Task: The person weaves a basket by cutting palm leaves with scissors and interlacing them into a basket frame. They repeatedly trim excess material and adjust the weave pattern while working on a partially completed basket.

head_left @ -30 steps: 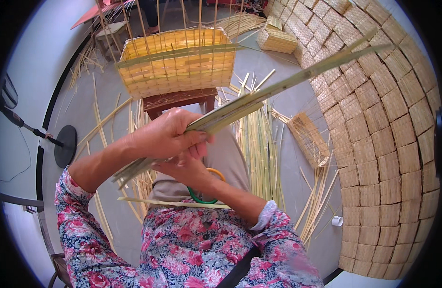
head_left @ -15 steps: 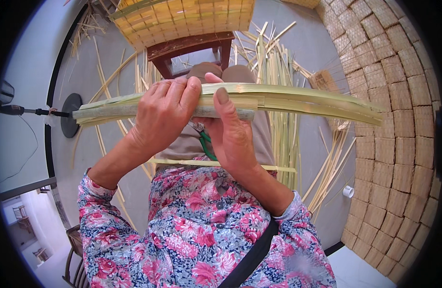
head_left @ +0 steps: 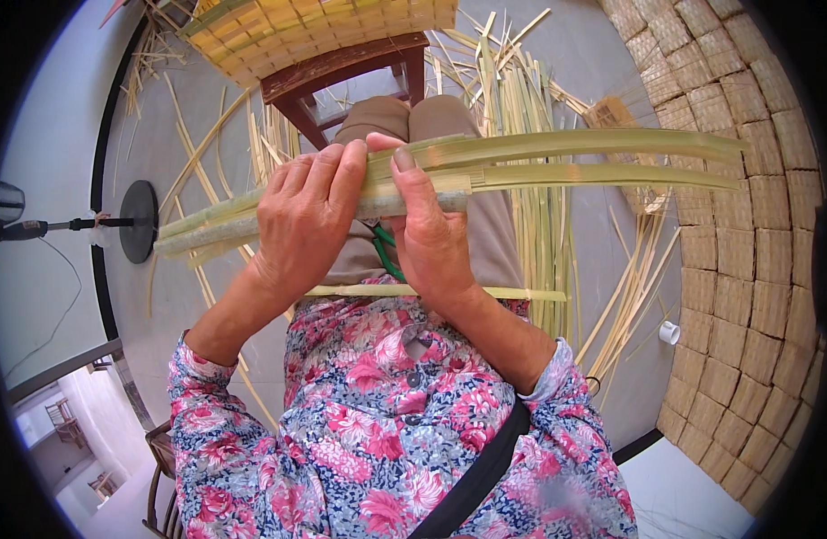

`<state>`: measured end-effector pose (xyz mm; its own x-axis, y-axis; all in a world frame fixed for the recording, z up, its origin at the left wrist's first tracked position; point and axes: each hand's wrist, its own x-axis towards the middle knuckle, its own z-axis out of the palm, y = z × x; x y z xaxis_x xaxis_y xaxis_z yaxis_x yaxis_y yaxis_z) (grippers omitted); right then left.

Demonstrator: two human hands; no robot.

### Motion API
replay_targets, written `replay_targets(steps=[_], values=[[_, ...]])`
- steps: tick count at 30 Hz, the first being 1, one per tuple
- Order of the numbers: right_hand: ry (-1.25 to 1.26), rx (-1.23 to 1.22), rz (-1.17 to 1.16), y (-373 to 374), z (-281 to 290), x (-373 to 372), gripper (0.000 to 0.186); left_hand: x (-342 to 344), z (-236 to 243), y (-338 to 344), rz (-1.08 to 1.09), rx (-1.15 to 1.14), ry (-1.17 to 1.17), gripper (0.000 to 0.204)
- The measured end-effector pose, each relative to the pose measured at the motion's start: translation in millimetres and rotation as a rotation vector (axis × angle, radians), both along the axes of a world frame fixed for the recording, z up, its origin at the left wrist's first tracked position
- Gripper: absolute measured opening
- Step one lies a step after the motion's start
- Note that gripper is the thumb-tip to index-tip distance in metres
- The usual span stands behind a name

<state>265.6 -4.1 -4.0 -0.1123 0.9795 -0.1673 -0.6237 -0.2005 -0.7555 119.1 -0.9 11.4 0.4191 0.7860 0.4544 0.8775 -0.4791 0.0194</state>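
Note:
A bundle of long green bamboo strips (head_left: 593, 175) lies horizontally across my grip, its right ends slightly fanned apart. My left hand (head_left: 301, 211) is closed over the bundle left of centre, knuckles up. My right hand (head_left: 427, 229) grips it just beside, thumb up along the strips and fingers mostly hidden behind. Below them a green-handled tool (head_left: 387, 256) rests between my trousered legs, its working end hidden. A single pale strip (head_left: 521, 293) lies across my lap.
A yellow woven basket (head_left: 324, 36) sits on a wooden stool (head_left: 286, 87) ahead. Loose strips (head_left: 539, 269) lie on both sides. A pedestal stand (head_left: 140, 222) is left; stacked woven pieces (head_left: 728, 269), a half-woven piece (head_left: 611, 117) and a white cylinder (head_left: 668, 333) are right.
The strip bundle has swung from a steep diagonal to nearly level, and my right hand has come up beside my left. Since half a second ago the strips' right ends have spread apart.

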Motion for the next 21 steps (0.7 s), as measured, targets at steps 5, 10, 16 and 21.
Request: replay_targets(steps=[5, 10, 16, 21], values=[[-0.083, 0.029, 0.052, -7.4, -9.6, 8.1, 0.031, -6.7, 35.8, -12.4, -0.092, -0.371, -0.259, 0.073], [-0.218, 0.07, 0.233, -16.1, -1.5, 6.8, 0.029, -46.7, 37.7, 10.1, -0.158, -1.166, -0.592, 0.073], [-0.236, 0.058, 0.343, -18.7, 3.4, 5.8, 0.026, -62.0, 0.5, 14.3, -0.291, -1.945, -0.755, 0.054], [-0.29, 0.299, 0.316, -14.5, -16.6, 4.2, 0.028, -60.4, -2.2, 12.6, -0.32, -2.097, -0.93, 0.054]])
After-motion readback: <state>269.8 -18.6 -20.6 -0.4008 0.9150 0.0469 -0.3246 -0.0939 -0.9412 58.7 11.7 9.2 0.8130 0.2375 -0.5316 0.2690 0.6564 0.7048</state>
